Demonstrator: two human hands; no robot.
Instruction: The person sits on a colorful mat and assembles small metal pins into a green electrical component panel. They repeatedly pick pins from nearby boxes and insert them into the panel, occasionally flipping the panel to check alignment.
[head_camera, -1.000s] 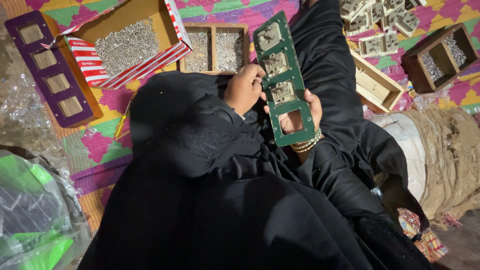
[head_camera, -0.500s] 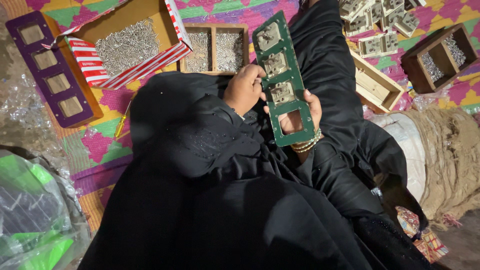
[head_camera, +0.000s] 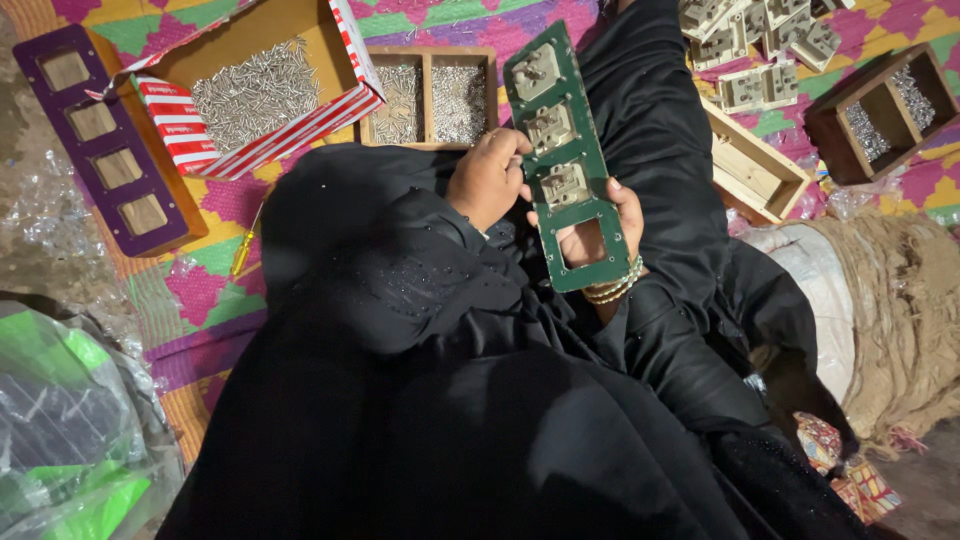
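A long green plate with four square openings is held upright over my lap. Three openings hold pale switch modules; through the lowest, empty one my fingers show. My right hand, with bangles at the wrist, grips the plate's lower end from behind. The curled fingers of my left hand press against the plate's left edge beside the middle modules. Whether they pinch anything small is hidden.
A red-striped cardboard box of small screws and a wooden two-part tray of screws lie ahead. At the left are a purple plate and a yellow-handled screwdriver. Loose modules, two wooden boxes and sacking are on the right.
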